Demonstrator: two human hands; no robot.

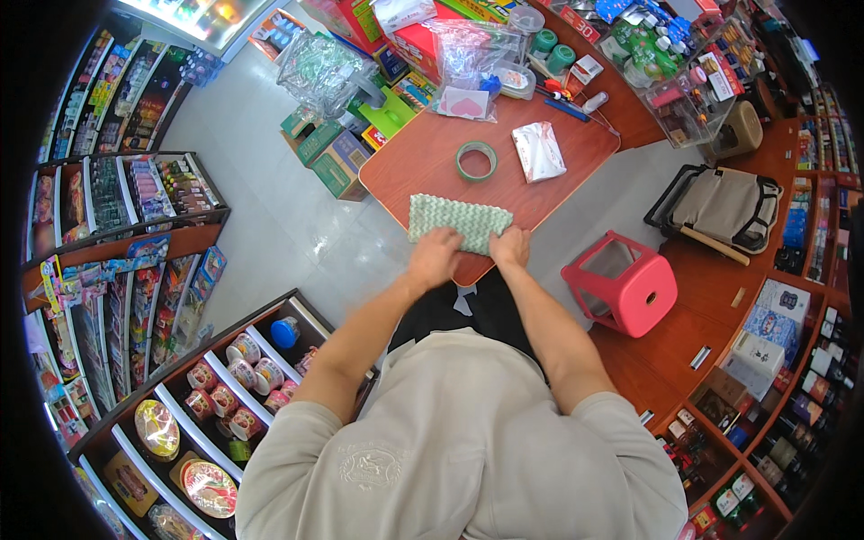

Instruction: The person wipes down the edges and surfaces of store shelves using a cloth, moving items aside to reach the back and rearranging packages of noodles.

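Note:
A pale green cloth (pixel 459 219) with a wavy, bumpy texture lies folded into a rectangle at the near end of a reddish-brown wooden table (pixel 418 162). My left hand (pixel 437 256) rests over its near left edge, fingers bent and slightly blurred; whether they grip it is unclear. At the near right corner, my right hand (pixel 509 247) holds the cloth's edge, with the thumb on top. Beyond the cloth lies a roll of green tape (pixel 476 162) on its side. To the right of the tape is a white soft pack of tissues (pixel 538 152).
Clear plastic bags (pixel 472 57), lidded tubs, pens and boxes crowd the table's far end. A pink plastic stool (pixel 628 287) lies tipped at the right, near a folded chair (pixel 722 206). Shelves with cup noodles (pixel 246 374) stand at the left; cartons (pixel 334 158) sit on the floor.

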